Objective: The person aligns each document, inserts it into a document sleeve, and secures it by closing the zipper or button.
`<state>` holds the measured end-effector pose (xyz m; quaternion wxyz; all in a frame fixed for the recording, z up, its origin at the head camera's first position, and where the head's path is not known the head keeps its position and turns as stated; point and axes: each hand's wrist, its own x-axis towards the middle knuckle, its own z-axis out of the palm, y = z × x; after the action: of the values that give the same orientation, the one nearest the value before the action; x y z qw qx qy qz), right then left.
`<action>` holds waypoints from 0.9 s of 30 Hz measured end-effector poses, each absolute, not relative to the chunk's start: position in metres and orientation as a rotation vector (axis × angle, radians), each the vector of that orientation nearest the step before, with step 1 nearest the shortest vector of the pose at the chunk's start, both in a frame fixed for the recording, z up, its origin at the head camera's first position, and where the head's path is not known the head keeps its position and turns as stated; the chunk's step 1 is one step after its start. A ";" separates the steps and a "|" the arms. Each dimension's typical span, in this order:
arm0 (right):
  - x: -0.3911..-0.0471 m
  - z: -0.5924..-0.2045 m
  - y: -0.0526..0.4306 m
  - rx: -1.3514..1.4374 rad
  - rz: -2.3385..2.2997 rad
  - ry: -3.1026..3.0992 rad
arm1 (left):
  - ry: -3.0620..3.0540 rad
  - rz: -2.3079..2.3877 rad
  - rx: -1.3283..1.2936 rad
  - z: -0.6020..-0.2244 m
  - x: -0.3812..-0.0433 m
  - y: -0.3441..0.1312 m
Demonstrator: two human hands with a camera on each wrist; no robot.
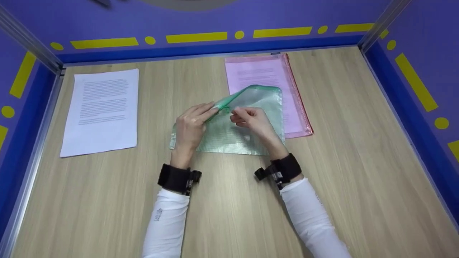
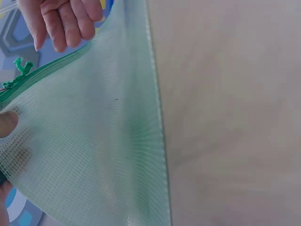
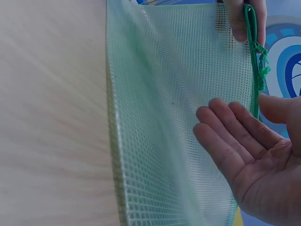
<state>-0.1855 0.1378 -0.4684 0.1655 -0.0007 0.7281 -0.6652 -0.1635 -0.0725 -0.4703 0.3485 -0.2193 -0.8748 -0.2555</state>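
A green mesh zip pouch (image 1: pixel 233 141) is tilted up from the table, its zipped edge raised on the far side. My left hand (image 1: pixel 192 123) pinches the pouch near that edge; the left wrist view shows its thumb (image 2: pixel 7 123) on the mesh. Loosely bent, the fingers of my right hand (image 1: pixel 254 120) are just in front of the pouch. In the right wrist view the right palm (image 3: pixel 263 174) faces the camera, and nothing is held in it. A knotted green zipper cord (image 3: pixel 263 70) hangs by the zip, between the two hands.
Behind the green pouch, partly covered by it, lies a pink zip pouch (image 1: pixel 297 107) with printed sheets inside. A stack of printed paper (image 1: pixel 104 136) lies at the left. Purple and blue panels (image 1: pixel 193 53) border the wooden table (image 1: pixel 229 208).
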 end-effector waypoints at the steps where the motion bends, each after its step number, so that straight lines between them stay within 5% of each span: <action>1: -0.186 -0.468 0.138 -0.011 -1.916 2.085 | -2.264 -0.660 -0.563 -0.470 -0.163 -0.072; 27: -0.184 -0.467 0.130 -0.055 -1.945 1.975 | -2.315 -0.687 -0.571 -0.470 -0.160 -0.076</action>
<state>-0.1842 0.1303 -0.4669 0.1836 -0.0195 0.7002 -0.6896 -0.1599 -0.0759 -0.4700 0.3243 -0.2178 -0.8825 -0.2617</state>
